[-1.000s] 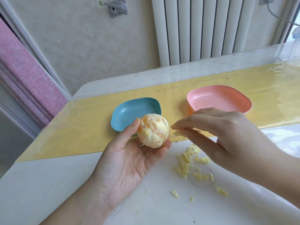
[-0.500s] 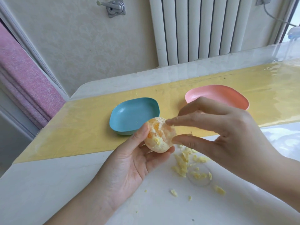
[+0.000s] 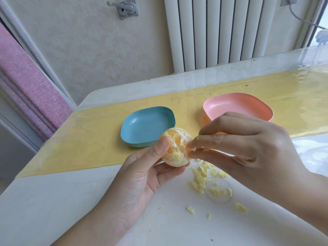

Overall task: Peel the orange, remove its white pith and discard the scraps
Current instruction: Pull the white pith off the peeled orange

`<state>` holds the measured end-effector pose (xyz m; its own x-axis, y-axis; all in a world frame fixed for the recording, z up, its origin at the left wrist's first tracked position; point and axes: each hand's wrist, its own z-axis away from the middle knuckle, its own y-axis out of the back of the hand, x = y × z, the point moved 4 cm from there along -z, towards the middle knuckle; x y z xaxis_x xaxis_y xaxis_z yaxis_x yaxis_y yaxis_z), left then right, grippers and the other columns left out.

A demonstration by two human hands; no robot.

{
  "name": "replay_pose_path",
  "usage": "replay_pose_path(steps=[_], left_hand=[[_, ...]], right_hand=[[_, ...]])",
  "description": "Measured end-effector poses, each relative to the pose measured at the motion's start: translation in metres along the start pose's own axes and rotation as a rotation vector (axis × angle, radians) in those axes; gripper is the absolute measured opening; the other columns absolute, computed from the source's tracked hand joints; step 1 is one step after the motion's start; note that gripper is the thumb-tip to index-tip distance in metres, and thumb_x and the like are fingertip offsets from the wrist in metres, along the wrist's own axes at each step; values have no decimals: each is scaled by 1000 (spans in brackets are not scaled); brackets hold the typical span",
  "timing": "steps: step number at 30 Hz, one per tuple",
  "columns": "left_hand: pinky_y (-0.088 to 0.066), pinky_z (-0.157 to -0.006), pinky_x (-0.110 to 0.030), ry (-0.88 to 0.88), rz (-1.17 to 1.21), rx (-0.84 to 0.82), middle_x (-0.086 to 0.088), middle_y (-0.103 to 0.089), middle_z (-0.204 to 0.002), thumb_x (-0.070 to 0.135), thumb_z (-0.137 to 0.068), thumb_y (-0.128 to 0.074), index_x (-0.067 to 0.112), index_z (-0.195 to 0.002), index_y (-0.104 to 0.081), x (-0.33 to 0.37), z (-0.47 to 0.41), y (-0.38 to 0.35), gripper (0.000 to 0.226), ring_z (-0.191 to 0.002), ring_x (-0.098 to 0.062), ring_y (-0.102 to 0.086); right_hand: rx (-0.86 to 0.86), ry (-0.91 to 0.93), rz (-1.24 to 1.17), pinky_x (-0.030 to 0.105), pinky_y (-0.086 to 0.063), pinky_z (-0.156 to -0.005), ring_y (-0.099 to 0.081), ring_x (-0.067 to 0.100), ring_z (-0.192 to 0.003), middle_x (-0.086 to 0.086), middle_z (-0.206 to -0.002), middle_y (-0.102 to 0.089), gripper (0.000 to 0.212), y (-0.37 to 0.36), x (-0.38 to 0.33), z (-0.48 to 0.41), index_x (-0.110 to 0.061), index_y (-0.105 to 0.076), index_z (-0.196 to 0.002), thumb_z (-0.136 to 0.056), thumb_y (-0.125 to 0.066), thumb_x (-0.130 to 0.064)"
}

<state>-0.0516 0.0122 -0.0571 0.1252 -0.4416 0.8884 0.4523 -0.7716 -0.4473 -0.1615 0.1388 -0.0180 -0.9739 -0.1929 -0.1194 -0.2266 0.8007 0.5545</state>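
Note:
My left hand [image 3: 142, 176] holds a peeled orange [image 3: 177, 148] between thumb and fingers, above the table's near part. The orange shows bare orange flesh with patches of white pith. My right hand [image 3: 248, 148] comes in from the right, and its thumb and forefinger pinch a small bit of pith at the orange's right side. Several pale yellow pith scraps [image 3: 204, 178] lie on the white table below my right hand.
A blue dish [image 3: 134, 137] and a pink dish [image 3: 221, 103] stand on the yellow mat [image 3: 88, 135] behind the hands. A clear round lid or disc [image 3: 220, 199] lies among the scraps. A radiator [image 3: 213, 32] and wall are beyond the table's far edge.
My right hand moved in to the orange and pinched pith on its right side. The left hand turned the orange, so more bare flesh faces up.

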Motion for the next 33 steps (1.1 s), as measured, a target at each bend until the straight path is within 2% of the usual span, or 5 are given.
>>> replay_pose_path(steps=[8,20,24,29,33], left_hand=[[-57,-69,-26,-41,-50,8,-13,-73,-97,46,-51,-87,9,-94,-76,2,1,0,57,-88,-24,-70],[-57,-63,-26,-25,31,-2,-13,-74,-91,41,-50,-86,12,-88,-78,4,3,-4,49,-80,-26,-72],[-57,-63,-25,-11,29,-5,-12,-74,-90,40,-57,-79,13,-87,-78,4,5,-6,41,-79,-26,-72],[-57,-61,-25,-7,-38,-3,-11,-73,-90,46,-51,-84,14,-89,-78,6,2,-4,49,-75,-24,-72],[-56,-56,-24,7,-59,26,-11,-73,-83,40,-60,-72,14,-83,-78,6,4,-4,35,-67,-22,-70]], right_hand=[[12,35,21,26,-45,-62,-56,21,-64,2,-77,-65,9,2,-2,1,-8,-77,-81,-82,-73,-16],[10,8,9,22,-42,-68,-54,21,-69,3,-80,-61,9,0,-3,1,-6,-72,-80,-84,-71,-15],[44,-16,30,20,-43,-75,-56,19,-78,5,-88,-63,16,4,-3,-2,-9,-73,-94,-82,-73,-21],[-10,55,-26,25,-44,-67,-56,21,-67,3,-80,-65,12,2,-2,-1,-8,-76,-90,-85,-69,-17],[-39,94,26,25,-42,-67,-53,22,-68,3,-78,-63,12,3,-5,-2,-7,-75,-85,-89,-66,-15]])
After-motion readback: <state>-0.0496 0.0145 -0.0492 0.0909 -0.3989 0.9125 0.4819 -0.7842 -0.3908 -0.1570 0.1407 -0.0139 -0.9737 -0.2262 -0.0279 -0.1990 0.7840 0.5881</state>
